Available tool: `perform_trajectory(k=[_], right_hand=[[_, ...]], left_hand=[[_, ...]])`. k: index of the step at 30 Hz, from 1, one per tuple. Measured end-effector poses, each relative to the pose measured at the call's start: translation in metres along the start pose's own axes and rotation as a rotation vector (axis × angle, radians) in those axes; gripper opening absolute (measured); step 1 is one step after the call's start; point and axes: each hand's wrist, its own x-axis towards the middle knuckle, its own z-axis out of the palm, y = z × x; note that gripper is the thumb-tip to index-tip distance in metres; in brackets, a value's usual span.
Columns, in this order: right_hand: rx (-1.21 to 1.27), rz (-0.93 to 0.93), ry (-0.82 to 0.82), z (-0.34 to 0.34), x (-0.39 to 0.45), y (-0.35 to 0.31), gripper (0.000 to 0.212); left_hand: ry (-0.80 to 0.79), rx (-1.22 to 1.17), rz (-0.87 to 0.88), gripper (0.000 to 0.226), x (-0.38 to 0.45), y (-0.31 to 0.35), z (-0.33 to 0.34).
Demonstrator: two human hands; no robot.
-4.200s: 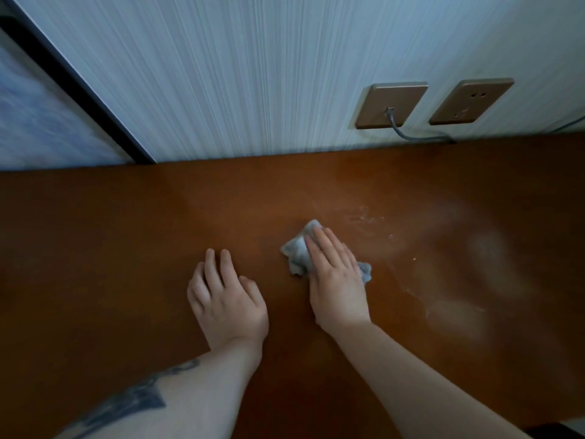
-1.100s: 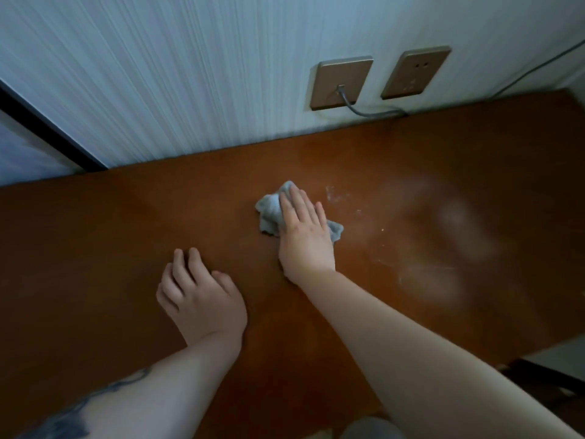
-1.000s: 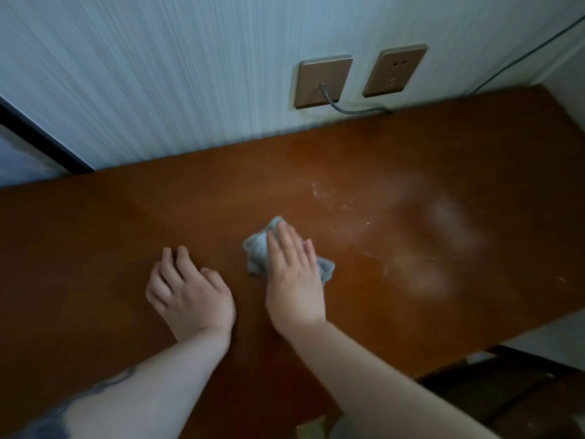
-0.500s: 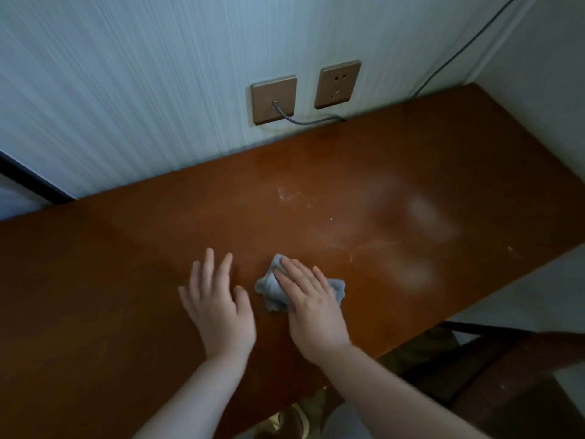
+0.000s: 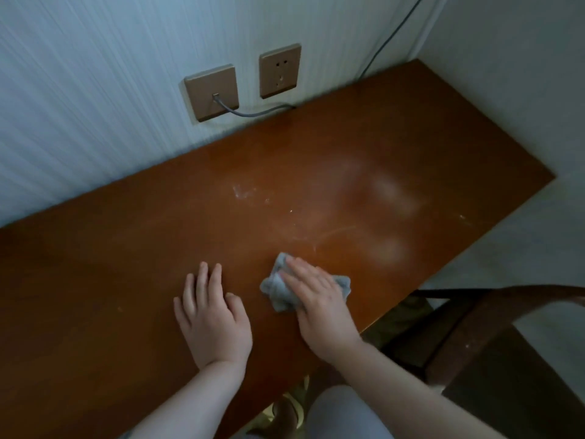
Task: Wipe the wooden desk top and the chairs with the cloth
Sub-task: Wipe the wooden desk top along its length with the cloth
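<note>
The wooden desk top [image 5: 126,264] fills most of the view, reddish brown, with pale dusty smears and white specks to the right of middle. A small crumpled grey cloth [image 5: 277,288] lies near the desk's front edge. My right hand [image 5: 319,307] presses flat on the cloth with straight fingers. My left hand [image 5: 210,315] rests flat on the bare wood just left of the cloth, holding nothing. A dark wooden chair [image 5: 493,315] stands at the lower right, partly under the desk edge.
Two tan wall sockets [image 5: 280,71] sit above the desk's back edge; a grey cable [image 5: 253,113] runs from the left one down behind the desk. Another cable [image 5: 389,36] climbs the wall corner. The desk ends at a wall on the right. My legs show below.
The view has swung right, bringing the desk's right end and the chair into sight. My right hand with the cloth slid toward the front edge. My left hand stays flat beside it.
</note>
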Motion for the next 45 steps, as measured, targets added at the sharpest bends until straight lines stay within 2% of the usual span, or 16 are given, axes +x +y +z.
perform_trajectory(k=[3,5,8,10,12,16,18,22,26,30,32,35,39,40,43,45], right_hand=[[-0.003,-0.250,-0.233,-0.011,-0.036,0.010,0.055],[-0.052,-0.277,-0.274,-0.030,-0.035,0.039,0.058],[-0.066,-0.132,-0.125,-0.036,-0.004,0.052,0.058],[-0.052,-0.042,-0.013,-0.023,0.017,0.036,0.056],[-0.008,-0.038,0.021,-0.006,0.021,0.013,0.056],[-0.009,-0.270,-0.186,-0.008,-0.020,0.014,0.055],[-0.046,-0.292,-0.221,-0.023,-0.034,0.037,0.059],[-0.069,-0.184,-0.114,-0.033,-0.002,0.053,0.059],[-0.028,0.030,0.043,-0.008,0.025,0.011,0.059],[-0.066,-0.307,-0.275,-0.012,-0.016,0.009,0.060],[-0.116,-0.369,-0.329,-0.033,-0.017,0.034,0.061],[-0.158,-0.251,-0.228,-0.043,0.017,0.052,0.061],[-0.052,-0.003,0.003,-0.010,0.040,0.011,0.060],[-0.037,-0.014,-0.015,-0.003,0.031,0.001,0.061],[-0.087,-0.250,-0.183,-0.004,-0.018,0.006,0.064],[-0.125,-0.233,-0.171,-0.023,-0.035,0.035,0.066]], left_hand=[[0.000,0.001,-0.023,0.047,0.000,0.003,-0.001],[-0.004,0.018,-0.017,0.047,-0.002,0.004,-0.001],[-0.011,0.045,-0.019,0.047,-0.001,0.005,0.000],[-0.008,0.058,-0.021,0.048,-0.002,0.005,0.000],[0.003,0.046,-0.015,0.048,-0.002,0.006,0.001],[0.024,0.036,-0.010,0.047,-0.003,0.005,0.001],[0.022,0.041,-0.004,0.047,-0.003,0.004,0.001],[0.008,0.064,0.006,0.047,-0.001,0.000,0.003],[0.015,0.043,-0.004,0.048,0.000,0.001,0.002],[0.011,0.045,-0.012,0.047,0.000,0.001,0.001],[-0.001,0.052,-0.016,0.047,-0.001,0.001,0.002],[0.006,0.059,-0.010,0.048,-0.001,0.000,0.004],[0.015,0.053,-0.008,0.048,-0.001,0.001,0.004],[0.017,0.048,-0.006,0.047,-0.001,0.000,0.003],[0.024,0.053,0.004,0.048,0.000,-0.001,0.004],[0.011,0.057,0.003,0.048,0.000,-0.001,0.004]])
